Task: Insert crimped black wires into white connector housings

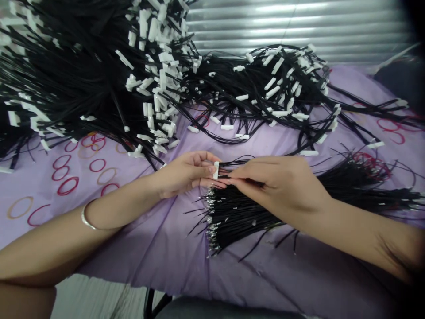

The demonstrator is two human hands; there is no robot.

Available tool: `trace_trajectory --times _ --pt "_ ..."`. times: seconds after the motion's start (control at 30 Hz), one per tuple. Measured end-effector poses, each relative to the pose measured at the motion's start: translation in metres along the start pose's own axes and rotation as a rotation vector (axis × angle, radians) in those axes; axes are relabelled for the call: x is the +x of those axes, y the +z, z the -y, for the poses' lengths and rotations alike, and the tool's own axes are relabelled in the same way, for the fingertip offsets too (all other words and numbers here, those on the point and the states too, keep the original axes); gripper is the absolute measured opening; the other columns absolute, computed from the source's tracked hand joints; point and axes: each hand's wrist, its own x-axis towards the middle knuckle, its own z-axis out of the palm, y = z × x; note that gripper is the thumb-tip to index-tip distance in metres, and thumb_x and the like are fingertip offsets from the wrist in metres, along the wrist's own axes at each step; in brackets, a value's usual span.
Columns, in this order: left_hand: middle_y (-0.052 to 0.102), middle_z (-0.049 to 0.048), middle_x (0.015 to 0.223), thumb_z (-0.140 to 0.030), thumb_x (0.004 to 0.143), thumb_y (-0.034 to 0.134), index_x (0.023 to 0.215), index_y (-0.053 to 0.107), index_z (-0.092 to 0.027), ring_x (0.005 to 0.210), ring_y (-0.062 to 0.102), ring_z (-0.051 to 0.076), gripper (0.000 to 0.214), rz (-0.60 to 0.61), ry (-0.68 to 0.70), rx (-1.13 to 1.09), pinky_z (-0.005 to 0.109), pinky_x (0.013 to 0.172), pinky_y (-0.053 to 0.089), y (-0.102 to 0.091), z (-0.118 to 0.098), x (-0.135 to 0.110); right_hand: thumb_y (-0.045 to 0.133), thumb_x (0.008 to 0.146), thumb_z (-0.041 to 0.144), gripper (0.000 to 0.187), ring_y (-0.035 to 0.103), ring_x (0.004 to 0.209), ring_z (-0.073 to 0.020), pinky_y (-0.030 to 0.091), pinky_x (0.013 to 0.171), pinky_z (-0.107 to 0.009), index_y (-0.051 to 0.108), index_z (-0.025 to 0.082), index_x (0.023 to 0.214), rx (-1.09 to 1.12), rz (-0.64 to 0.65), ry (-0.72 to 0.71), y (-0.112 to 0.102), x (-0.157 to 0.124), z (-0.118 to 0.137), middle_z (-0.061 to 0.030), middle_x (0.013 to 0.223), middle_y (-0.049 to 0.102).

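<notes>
Between the thumb and fingers of my left hand [195, 172] is a small white connector housing [216, 170], held upright. Thin black wires run from its right side toward my other hand. My right hand [275, 177] pinches a black wire [224, 177] close to the housing; whether its tip sits inside cannot be made out. Just below both hands lies a thick bundle of loose black wires [245, 217], their shiny metal terminals lined up at the left end.
A large heap of black wires with white connectors [162, 84] fills the back left. More wired connectors [272, 91] lie at the back centre. Red and yellow rubber bands [68, 186] are scattered on the purple cloth [159, 257]. A ribbed, shiny surface [265, 26] stands behind.
</notes>
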Motion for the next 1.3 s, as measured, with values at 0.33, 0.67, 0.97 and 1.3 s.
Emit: trace_trajectory --times 0.33,0.67,0.97,1.3 --pt "0.072 0.0117 0.084 -0.006 0.085 0.056 0.095 0.052 -0.009 0.079 0.071 0.017 0.011 0.003 -0.016 0.051 0.024 0.076 0.057 0.001 -0.002 0.0 0.056 0.078 0.011 0.022 0.042 0.052 -0.0062 0.027 0.052 -0.022 0.054 0.013 0.056 0.025 0.08 0.102 0.013 0.01 -0.007 0.0012 0.055 0.051" --pt "0.071 0.0114 0.09 -0.009 0.083 0.062 0.097 0.052 -0.011 0.087 0.071 0.022 0.017 0.002 -0.018 0.044 0.03 0.081 0.057 -0.001 -0.001 0.0 0.055 0.087 0.015 0.018 0.054 0.067 -0.0089 0.037 0.063 -0.021 0.068 0.015 0.074 0.133 0.077 0.113 0.01 0.01 -0.012 -0.0009 0.073 0.063" --pt "0.072 0.01 0.083 -0.005 0.081 0.062 0.095 0.052 -0.009 0.08 0.072 0.02 0.017 -0.002 -0.025 -0.003 0.027 0.076 0.058 0.002 -0.003 0.0 0.059 0.077 0.009 0.016 0.043 0.057 -0.0058 0.032 0.054 -0.02 0.063 0.014 0.062 0.198 -0.011 0.137 0.016 0.008 -0.009 0.0025 0.06 0.05" --pt "0.072 0.0091 0.08 0.0 0.086 0.05 0.094 0.049 -0.01 0.074 0.072 0.016 0.013 -0.044 -0.048 0.023 0.022 0.072 0.058 0.003 -0.004 0.0 0.058 0.078 0.012 0.018 0.044 0.058 -0.0057 0.032 0.055 -0.021 0.063 0.013 0.061 0.208 0.009 0.147 0.019 0.009 -0.006 0.0013 0.062 0.054"
